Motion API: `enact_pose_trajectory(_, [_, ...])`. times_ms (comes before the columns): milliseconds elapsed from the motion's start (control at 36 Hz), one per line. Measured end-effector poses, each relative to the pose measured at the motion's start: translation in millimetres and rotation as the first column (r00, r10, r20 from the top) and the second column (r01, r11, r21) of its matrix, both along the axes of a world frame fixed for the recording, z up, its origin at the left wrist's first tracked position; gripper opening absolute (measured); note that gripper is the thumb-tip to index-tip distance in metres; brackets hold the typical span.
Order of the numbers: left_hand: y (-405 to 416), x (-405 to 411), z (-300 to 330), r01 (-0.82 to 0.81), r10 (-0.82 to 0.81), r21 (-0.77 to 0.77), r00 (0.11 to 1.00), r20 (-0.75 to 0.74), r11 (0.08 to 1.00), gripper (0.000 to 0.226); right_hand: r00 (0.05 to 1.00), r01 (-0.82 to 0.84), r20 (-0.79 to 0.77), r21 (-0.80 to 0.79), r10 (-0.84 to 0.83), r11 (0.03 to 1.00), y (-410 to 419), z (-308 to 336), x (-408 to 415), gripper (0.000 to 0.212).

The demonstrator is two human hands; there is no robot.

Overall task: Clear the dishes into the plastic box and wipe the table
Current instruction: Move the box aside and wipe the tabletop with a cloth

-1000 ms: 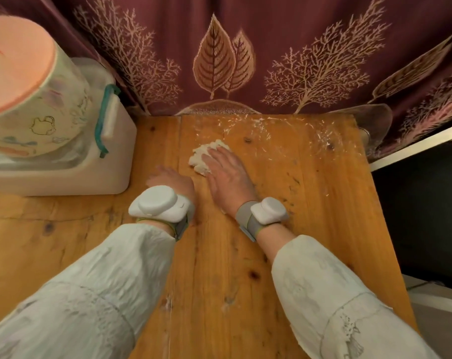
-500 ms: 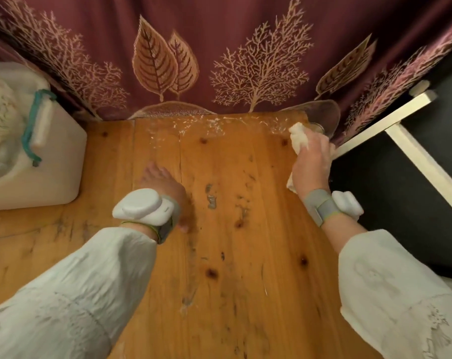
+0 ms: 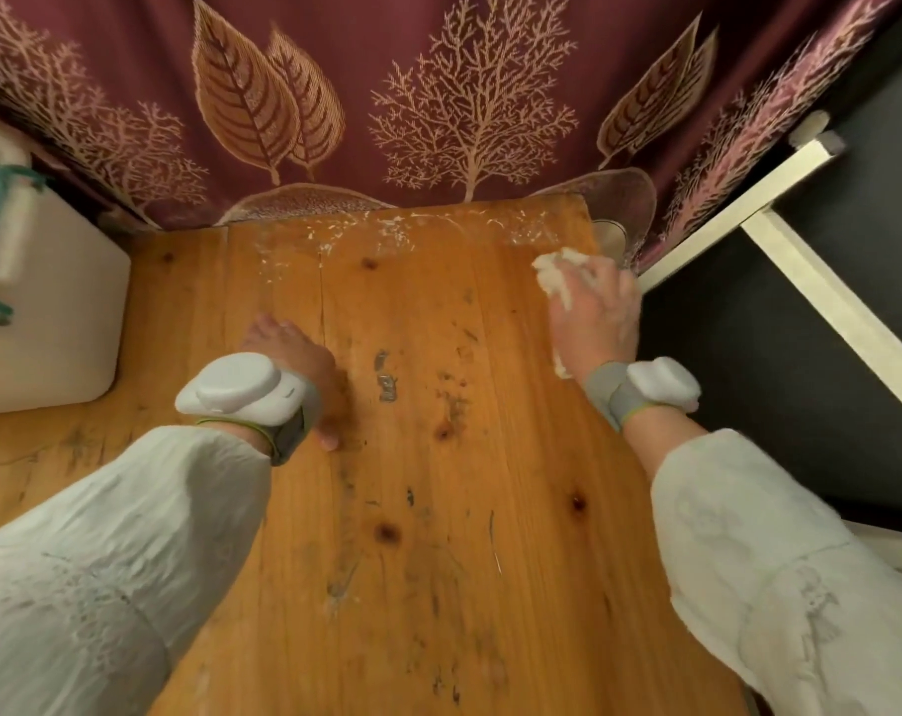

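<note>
My right hand (image 3: 596, 317) presses a crumpled white tissue (image 3: 557, 279) against the wooden table (image 3: 438, 560) near its far right corner. The tissue shows beyond my fingers and a bit under my wrist. My left hand (image 3: 296, 359) rests flat on the table left of centre, fingers relaxed, holding nothing. The white plastic box (image 3: 51, 323) with a teal latch stands at the far left. White crumbs and smears lie along the table's far edge.
A maroon curtain (image 3: 438, 95) with leaf and tree patterns hangs behind the table. A clear glass dish (image 3: 614, 214) sits at the far right corner, partly off the edge. A white bar (image 3: 800, 281) crosses the dark floor to the right.
My right hand swept the tissue from the table's middle to the far right corner, then shifted slightly. The view turned right, so the box slid left. My left hand stayed put.
</note>
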State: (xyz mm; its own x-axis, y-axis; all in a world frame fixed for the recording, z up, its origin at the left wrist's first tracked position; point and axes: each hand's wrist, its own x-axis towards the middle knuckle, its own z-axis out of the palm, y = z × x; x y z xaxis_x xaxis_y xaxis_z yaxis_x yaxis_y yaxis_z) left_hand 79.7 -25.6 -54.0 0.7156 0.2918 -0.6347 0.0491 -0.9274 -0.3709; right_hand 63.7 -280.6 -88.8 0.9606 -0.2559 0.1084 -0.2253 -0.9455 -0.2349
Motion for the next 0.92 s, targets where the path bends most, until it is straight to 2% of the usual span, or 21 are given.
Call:
enact_pose_trajectory(83, [-4.5, 0.4, 3.8, 0.018, -0.016, 0.047, 0.999, -0.039, 0.999, 0.123, 0.97, 0.23, -0.088, 0.01, -0.228, 0.973, -23.2, 8.2, 10.6, 0.041])
enact_pose_trajectory(139, [-6.9, -1.0, 8.1, 0.035, -0.032, 0.06, 0.998, -0.056, 0.998, 0.126, 0.943, 0.319, -0.103, 0.007, -0.316, 0.948, -23.0, 12.0, 12.8, 0.038])
enact_pose_trajectory(222, [-0.4, -3.6, 10.9, 0.019, -0.019, -0.03, 1.0, -0.008, 0.999, 0.125, 0.919, 0.393, -0.009, 0.061, -0.393, 0.917, -16.5, 18.0, 8.3, 0.04])
enact_pose_trajectory(278, [5.2, -7.4, 14.3, 0.057, -0.057, -0.079, 0.998, 0.012, 0.995, 0.13, 0.918, 0.383, 0.069, 0.093, -0.389, 0.919, -11.2, 22.5, 0.9, 0.041])
enact_pose_trajectory(333, [10.4, -12.6, 17.2, 0.126, -0.125, -0.103, 0.992, 0.013, 0.987, 0.135, 0.951, 0.263, 0.139, 0.114, -0.277, 0.958, 0.7, 28.0, -8.6, 0.043])
enact_pose_trajectory(389, [12.8, -15.4, 17.6, 0.124, -0.121, -0.166, 0.992, 0.033, 0.978, 0.134, 0.983, 0.067, 0.159, 0.149, -0.09, 0.987, 20.6, 33.9, -20.1, 0.045])
enact_pose_trajectory(472, [25.8, -22.4, 11.8, 0.07, -0.043, -0.296, 0.994, 0.098, 0.953, 0.132, 0.984, -0.171, 0.091, 0.297, 0.151, 0.94, 69.1, 37.0, -38.4, 0.052])
enact_pose_trajectory(528, [42.9, -27.9, 6.4, 0.02, 0.026, -0.394, 0.993, 0.112, 0.919, 0.128, 0.962, -0.267, 0.046, 0.369, 0.269, 0.89, 107.3, 32.5, -49.1, 0.051])
enact_pose_trajectory(583, [61.2, -31.2, 4.0, -0.012, 0.06, -0.472, 0.994, 0.087, 0.882, 0.122, 0.931, -0.324, -0.038, 0.374, 0.363, 0.869, 143.3, 21.3, -56.1, 0.046])
enact_pose_trajectory(639, [69.9, -28.0, 3.7, 0.004, 0.06, -0.536, 0.993, 0.102, 0.844, 0.113, 0.897, -0.387, -0.081, 0.332, 0.435, 0.86, 161.4, 11.9, -60.0, 0.041])
enact_pose_trajectory(694, [79.8, -24.0, 6.1, -0.062, 0.164, -0.582, 0.979, 0.124, 0.811, 0.111, 0.872, -0.463, -0.027, 0.282, 0.489, 0.84, 175.9, 3.7, -58.6, 0.042])
enact_pose_trajectory(778, [87.5, -21.5, 4.8, -0.115, 0.22, -0.553, 0.967, 0.127, 0.825, 0.119, 0.869, -0.492, 0.08, 0.237, 0.488, 0.838, 180.0, -8.9, -46.5, 0.036])
enact_pose_trajectory(917, [98.9, -14.7, 0.7, -0.157, 0.242, -0.54, 0.966, 0.09, 0.827, 0.125, 0.836, -0.549, 0.109, 0.213, 0.538, 0.808, 208.9, -15.9, -2.0, 0.036])
